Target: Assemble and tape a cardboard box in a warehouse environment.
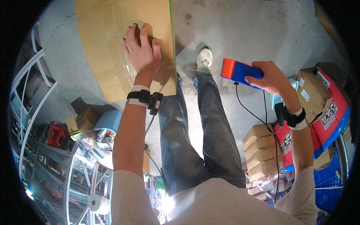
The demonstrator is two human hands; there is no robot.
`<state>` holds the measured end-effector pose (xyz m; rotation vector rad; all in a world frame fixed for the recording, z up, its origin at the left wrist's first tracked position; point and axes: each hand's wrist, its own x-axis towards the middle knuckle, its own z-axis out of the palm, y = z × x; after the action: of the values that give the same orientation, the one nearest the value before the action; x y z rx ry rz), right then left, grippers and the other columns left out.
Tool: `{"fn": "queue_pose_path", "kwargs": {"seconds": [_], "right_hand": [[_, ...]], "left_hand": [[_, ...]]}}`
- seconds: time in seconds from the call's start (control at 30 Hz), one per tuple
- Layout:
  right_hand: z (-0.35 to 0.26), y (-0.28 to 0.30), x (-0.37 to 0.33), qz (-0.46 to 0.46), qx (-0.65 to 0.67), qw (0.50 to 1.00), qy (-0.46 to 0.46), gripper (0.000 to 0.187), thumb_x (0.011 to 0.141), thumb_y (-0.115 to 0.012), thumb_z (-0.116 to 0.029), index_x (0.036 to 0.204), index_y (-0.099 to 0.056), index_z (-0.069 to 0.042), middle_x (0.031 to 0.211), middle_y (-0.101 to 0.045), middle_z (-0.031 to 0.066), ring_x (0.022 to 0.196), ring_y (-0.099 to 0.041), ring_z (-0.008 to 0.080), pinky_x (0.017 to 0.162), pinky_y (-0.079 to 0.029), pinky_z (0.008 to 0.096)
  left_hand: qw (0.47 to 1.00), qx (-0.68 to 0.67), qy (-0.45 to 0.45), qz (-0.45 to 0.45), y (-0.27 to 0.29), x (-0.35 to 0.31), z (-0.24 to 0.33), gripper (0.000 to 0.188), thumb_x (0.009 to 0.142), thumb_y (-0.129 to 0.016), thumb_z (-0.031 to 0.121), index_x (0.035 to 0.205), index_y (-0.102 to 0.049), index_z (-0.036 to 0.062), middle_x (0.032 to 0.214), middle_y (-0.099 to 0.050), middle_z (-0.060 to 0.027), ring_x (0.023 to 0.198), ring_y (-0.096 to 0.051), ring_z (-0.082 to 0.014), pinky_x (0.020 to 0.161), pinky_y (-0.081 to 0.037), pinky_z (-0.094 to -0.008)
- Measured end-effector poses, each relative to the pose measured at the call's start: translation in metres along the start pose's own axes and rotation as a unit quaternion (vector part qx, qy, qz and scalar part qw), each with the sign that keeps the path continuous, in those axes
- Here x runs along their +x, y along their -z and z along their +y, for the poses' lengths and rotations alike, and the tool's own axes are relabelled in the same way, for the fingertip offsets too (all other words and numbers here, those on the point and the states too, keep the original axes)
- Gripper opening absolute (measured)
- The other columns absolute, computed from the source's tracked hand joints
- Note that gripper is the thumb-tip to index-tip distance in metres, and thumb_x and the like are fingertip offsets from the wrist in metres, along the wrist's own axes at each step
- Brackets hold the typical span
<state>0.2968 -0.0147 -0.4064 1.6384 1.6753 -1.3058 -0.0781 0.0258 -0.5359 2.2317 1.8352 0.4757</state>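
Note:
My left hand (142, 50) lies with spread fingers on a large brown cardboard sheet or box (97, 45), its green-edged side at the right. Clear shiny tape runs over the cardboard beside this hand. Off to the right, my right hand (270, 78) is closed around a blue handheld device with an orange end (240, 73), held above the floor. A black cable (243, 107) hangs under the device and loops toward my right wrist. Which part of the device the cable joins is hard to tell. Each wrist wears a black strap with a small module.
Brown cartons (262, 153) are stacked at the right, near red packages (330, 116). Metal shelving (67, 180) with a white roll (98, 203) stands at lower left. A light blue bin (108, 120) sits beyond my left forearm. Grey concrete floor (240, 30) lies ahead.

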Motion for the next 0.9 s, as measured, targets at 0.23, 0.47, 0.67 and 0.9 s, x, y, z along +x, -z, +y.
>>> {"fn": "queue_pose_path", "kwargs": {"seconds": [0.23, 0.47, 0.67, 0.9], "right_hand": [[-0.02, 0.009, -0.035, -0.02, 0.056, 0.998, -0.03, 0.05, 0.083, -0.076, -0.046, 0.098, -0.074, 0.001, 0.075, -0.071, 0.0182, 0.064, -0.069, 0.0288, 0.064, -0.055, 0.0378], [-0.025, 0.026, -0.042, 0.031, 0.048, 0.998, 0.007, 0.047, 0.082, -0.076, -0.045, 0.095, -0.073, 0.0, 0.072, -0.068, 0.0182, 0.063, -0.068, 0.0305, 0.065, -0.054, 0.0397], [-0.032, 0.022, -0.035, 0.025, 0.037, 0.999, -0.005, 0.048, 0.082, -0.076, -0.046, 0.097, -0.073, 0.0, 0.077, -0.071, 0.0188, 0.067, -0.07, 0.0334, 0.067, -0.054, 0.0414], [-0.016, 0.01, -0.026, 0.046, 0.001, 0.999, -0.001, 0.051, 0.083, -0.075, -0.049, 0.099, -0.073, 0.0, 0.08, -0.072, 0.02, 0.071, -0.071, 0.0348, 0.069, -0.055, 0.0422]], "left_hand": [[0.998, 0.057, 0.02, -0.027, -0.001, -0.002, 0.006, 0.059, 0.091, -0.063, 0.025, 0.147, -0.046, 0.0181, 0.156, -0.04, -0.0135, 0.147, -0.034, -0.0354, 0.123, -0.024, -0.0576], [0.998, 0.058, 0.018, -0.035, 0.0, 0.002, 0.009, 0.057, 0.093, -0.06, 0.027, 0.147, -0.046, 0.0166, 0.157, -0.04, -0.0133, 0.148, -0.034, -0.0355, 0.123, -0.023, -0.0572], [0.996, 0.072, 0.014, -0.044, 0.003, -0.001, 0.004, 0.055, 0.096, -0.057, 0.027, 0.148, -0.045, 0.0159, 0.158, -0.039, -0.0146, 0.149, -0.033, -0.037, 0.123, -0.023, -0.0576], [0.998, 0.038, 0.02, -0.045, 0.007, -0.012, 0.011, 0.06, 0.099, -0.052, 0.031, 0.156, -0.04, 0.0161, 0.165, -0.032, -0.0172, 0.152, -0.028, -0.0403, 0.122, -0.021, -0.0607]]}}
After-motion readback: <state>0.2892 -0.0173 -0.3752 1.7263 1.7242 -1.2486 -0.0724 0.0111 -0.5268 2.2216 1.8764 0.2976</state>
